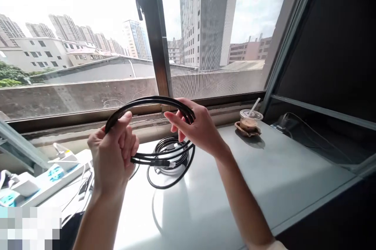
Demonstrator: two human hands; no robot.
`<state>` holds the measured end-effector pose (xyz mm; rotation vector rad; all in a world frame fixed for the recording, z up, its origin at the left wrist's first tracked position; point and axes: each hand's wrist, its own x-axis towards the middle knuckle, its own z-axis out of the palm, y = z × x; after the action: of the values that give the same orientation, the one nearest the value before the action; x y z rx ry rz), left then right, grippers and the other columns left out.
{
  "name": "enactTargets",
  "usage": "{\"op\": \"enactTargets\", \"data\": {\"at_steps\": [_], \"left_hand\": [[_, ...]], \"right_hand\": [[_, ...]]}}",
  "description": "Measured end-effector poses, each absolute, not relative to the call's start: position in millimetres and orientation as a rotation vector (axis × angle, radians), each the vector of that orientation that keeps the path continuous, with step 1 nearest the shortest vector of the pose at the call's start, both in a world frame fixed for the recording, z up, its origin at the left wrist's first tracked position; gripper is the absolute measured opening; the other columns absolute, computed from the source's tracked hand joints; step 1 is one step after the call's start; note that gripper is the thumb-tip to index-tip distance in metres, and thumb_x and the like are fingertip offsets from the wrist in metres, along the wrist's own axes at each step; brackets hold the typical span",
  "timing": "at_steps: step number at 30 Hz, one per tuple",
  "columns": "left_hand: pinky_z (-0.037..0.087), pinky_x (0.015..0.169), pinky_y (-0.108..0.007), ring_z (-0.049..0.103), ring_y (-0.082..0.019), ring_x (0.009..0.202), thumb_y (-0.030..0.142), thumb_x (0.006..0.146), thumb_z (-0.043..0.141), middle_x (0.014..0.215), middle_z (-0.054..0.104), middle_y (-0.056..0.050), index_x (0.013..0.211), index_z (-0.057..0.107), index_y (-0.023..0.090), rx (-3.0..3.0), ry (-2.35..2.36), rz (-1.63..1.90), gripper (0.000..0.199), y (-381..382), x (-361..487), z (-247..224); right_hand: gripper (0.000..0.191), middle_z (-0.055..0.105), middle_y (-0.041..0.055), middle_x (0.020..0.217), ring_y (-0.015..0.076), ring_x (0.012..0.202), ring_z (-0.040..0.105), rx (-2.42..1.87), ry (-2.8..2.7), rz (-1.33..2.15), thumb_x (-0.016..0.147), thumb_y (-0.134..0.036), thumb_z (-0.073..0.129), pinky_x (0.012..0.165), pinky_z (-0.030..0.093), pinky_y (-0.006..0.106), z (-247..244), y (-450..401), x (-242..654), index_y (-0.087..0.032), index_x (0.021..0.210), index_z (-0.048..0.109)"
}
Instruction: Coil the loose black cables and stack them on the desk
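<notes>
The single head-worn camera looks forward and slightly down (close over the pale grey windowsill ledge (264,171)) toward the large glass window (73,46).

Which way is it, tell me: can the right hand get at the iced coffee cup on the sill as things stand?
Probably yes. The right hand is busy holding the black cable loop together with the left hand, but the sill between it and the coffee cup looks bare, so nothing blocks the way.

We see open sill (288,171) right of the hands; a drink cup (249,121) blocks far right, a cable coil (171,160) sits centre, power strips (44,179) crowd the left.
</notes>
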<state>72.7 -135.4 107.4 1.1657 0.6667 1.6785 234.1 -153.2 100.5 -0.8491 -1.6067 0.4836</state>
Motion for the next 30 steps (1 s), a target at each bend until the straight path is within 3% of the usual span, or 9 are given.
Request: {"op": "enactTargets", "data": {"at_steps": [5, 9, 11, 16, 21, 23, 26, 28, 30], "left_hand": [[0.021, 0.03, -0.021, 0.022, -0.004, 0.021, 0.029, 0.073, 0.065, 0.028, 0.025, 0.008, 0.038, 0.031, 0.017, 1.285, 0.673, 1.424, 0.051, -124, 79, 98], [0.043, 0.05, -0.022, 0.056, -0.012, 0.044, 0.038, 0.078, 0.057, 0.046, 0.054, 0.001, 0.052, 0.054, 0.016, 1.524, 0.886, 1.178, 0.034, -104, 83, 79], [0.046, 0.058, -0.024, 0.063, -0.016, 0.057, 0.05, 0.081, 0.051, 0.061, 0.065, -0.004, 0.065, 0.061, 0.015, 1.59, 1.009, 1.029, 0.04, -97, 85, 69], [0.049, 0.078, -0.036, 0.067, -0.023, 0.068, 0.067, 0.082, 0.037, 0.062, 0.067, -0.009, 0.079, 0.065, 0.013, 1.578, 0.783, 0.398, 0.061, -91, 90, 45], [0.044, 0.091, -0.027, 0.061, -0.018, 0.105, 0.045, 0.083, 0.059, 0.101, 0.068, -0.004, 0.095, 0.057, 0.02, 1.429, 0.467, 0.838, 0.028, -87, 97, 49], [0.045, 0.09, -0.027, 0.063, -0.017, 0.102, 0.042, 0.082, 0.063, 0.094, 0.068, -0.003, 0.091, 0.051, 0.02, 1.336, 0.386, 1.002, 0.026, -87, 94, 58], [0.048, 0.066, -0.021, 0.063, -0.012, 0.066, 0.041, 0.079, 0.069, 0.059, 0.055, 0.005, 0.09, 0.051, 0.019, 1.23, 0.268, 1.175, 0.031, -90, 84, 72], [0.037, 0.047, -0.015, 0.045, -0.004, 0.041, 0.039, 0.078, 0.07, 0.047, 0.04, 0.01, 0.093, 0.056, 0.017, 1.251, 0.251, 1.215, 0.03, -94, 77, 79], [0.022, 0.038, -0.013, 0.026, 0.0, 0.035, 0.035, 0.078, 0.071, 0.044, 0.032, 0.011, 0.09, 0.059, 0.015, 1.321, 0.276, 1.219, 0.026, -99, 70, 84]], "right_hand": [[0.027, 0.043, -0.0081, 0.049, -0.0003, 0.031, 0.024, -0.673, -1.363, 0.866, 0.077, -0.039, 0.069, 0.026, 0.018, 0.015, 107, -160, 238, -0.017, 0.093, 0.07], [0.016, 0.033, -0.0102, 0.042, -0.0011, 0.03, 0.014, -0.675, -1.261, 0.858, 0.074, -0.03, 0.072, 0.026, 0.012, 0.016, 114, -176, 241, -0.018, 0.085, 0.073], [0.011, 0.027, -0.0107, 0.039, -0.0008, 0.031, 0.013, -0.671, -1.253, 0.787, 0.074, -0.026, 0.072, 0.027, 0.014, 0.016, 114, -182, 238, -0.018, 0.082, 0.073], [0.012, 0.037, -0.0084, 0.042, -0.0001, 0.031, 0.022, -0.676, -1.418, 0.651, 0.076, -0.023, 0.069, 0.029, 0.016, 0.017, 111, -195, 226, -0.02, 0.087, 0.074], [0.015, 0.028, -0.01, 0.037, 0.0002, 0.029, 0.017, -0.588, -1.396, 0.746, 0.076, -0.025, 0.069, 0.028, 0.008, 0.018, 109, -186, 234, -0.024, 0.09, 0.074], [0.016, 0.023, -0.0109, 0.036, 0.0011, 0.029, 0.014, -0.559, -1.286, 0.819, 0.078, -0.029, 0.067, 0.028, 0.009, 0.017, 107, -171, 241, -0.023, 0.091, 0.073], [0.026, 0.033, -0.0103, 0.042, 0.0018, 0.031, 0.021, -0.718, -1.141, 0.801, 0.075, -0.035, 0.068, 0.028, 0.017, 0.015, 99, -143, 248, -0.021, 0.096, 0.068], [0.038, 0.05, -0.0064, 0.057, 0.0025, 0.034, 0.033, -0.906, -1.15, 0.622, 0.073, -0.039, 0.07, 0.029, 0.027, 0.016, 92, -129, 249, -0.02, 0.105, 0.065], [0.051, 0.061, -0.0006, 0.08, 0.0035, 0.04, 0.043, -1.073, -1.207, 0.411, 0.072, -0.042, 0.07, 0.034, 0.037, 0.018, 85, -119, 248, -0.022, 0.117, 0.06]]}}
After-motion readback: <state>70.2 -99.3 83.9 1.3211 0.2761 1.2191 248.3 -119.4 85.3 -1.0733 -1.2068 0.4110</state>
